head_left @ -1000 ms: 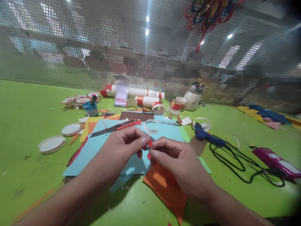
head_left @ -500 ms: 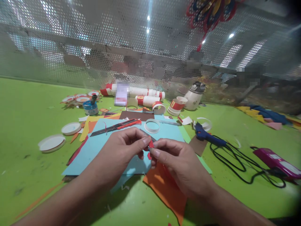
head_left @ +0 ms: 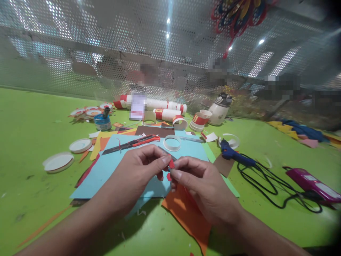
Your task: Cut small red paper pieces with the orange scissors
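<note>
My left hand [head_left: 138, 170] and my right hand [head_left: 202, 185] meet over the light blue paper sheet [head_left: 112, 167], fingertips pinched together on a small red paper piece [head_left: 171, 164]. Both hands are closed on it, thumbs and forefingers touching. An orange paper sheet [head_left: 186, 213] lies under my right wrist. Just beyond my left hand lies a red-handled utility knife [head_left: 133, 143], and a white paper ring [head_left: 172, 143] rests on the blue sheet.
A blue glue gun [head_left: 234, 153] with a black cord lies right of the papers, a magenta device [head_left: 314, 183] farther right. White lids [head_left: 58, 161] sit left. Red-and-white paper cups [head_left: 165, 108], a glue jar [head_left: 102, 122] and a white bottle [head_left: 220, 110] stand before the perforated metal screen.
Hardly anything has moved; both hands keep pinching the red piece, with the fingertips shifted very slightly.
</note>
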`<state>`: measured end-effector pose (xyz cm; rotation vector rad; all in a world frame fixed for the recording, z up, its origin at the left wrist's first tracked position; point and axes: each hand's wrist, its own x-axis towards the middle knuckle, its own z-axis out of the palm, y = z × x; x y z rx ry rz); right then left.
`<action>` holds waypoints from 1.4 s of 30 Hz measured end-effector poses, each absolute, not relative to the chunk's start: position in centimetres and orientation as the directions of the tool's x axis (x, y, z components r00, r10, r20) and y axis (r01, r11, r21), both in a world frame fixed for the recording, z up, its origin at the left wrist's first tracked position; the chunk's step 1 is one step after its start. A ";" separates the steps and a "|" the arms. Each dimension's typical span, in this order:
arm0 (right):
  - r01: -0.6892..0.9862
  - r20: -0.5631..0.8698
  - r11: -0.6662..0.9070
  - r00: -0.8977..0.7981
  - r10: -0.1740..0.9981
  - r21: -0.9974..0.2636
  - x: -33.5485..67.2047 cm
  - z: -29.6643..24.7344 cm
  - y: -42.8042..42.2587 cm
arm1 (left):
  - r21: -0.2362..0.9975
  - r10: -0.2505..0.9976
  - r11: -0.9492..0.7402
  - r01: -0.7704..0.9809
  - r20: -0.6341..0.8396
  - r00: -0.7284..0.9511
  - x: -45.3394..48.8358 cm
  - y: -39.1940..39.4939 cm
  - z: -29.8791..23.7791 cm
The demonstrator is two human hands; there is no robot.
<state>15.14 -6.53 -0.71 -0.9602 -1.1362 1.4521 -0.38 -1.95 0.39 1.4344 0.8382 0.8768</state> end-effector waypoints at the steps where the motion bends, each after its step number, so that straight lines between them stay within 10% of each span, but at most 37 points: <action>1: -0.247 0.000 -0.043 -0.172 0.985 -0.968 15.1 -0.7 -6.5 | 0.999 0.891 -0.053 0.010 0.043 0.452 -0.4 -2.0 0.4; 15: -0.265 -0.032 -0.076 -0.165 0.986 -0.961 15.0 -0.8 -6.3 | 0.986 0.894 -0.159 0.057 0.119 0.433 -0.5 -2.1 0.5; 42: -0.145 -0.027 -0.045 -0.125 0.992 -0.988 15.0 -0.6 -6.4 | 0.976 0.870 0.158 -0.147 -0.067 0.488 -0.4 -1.6 0.1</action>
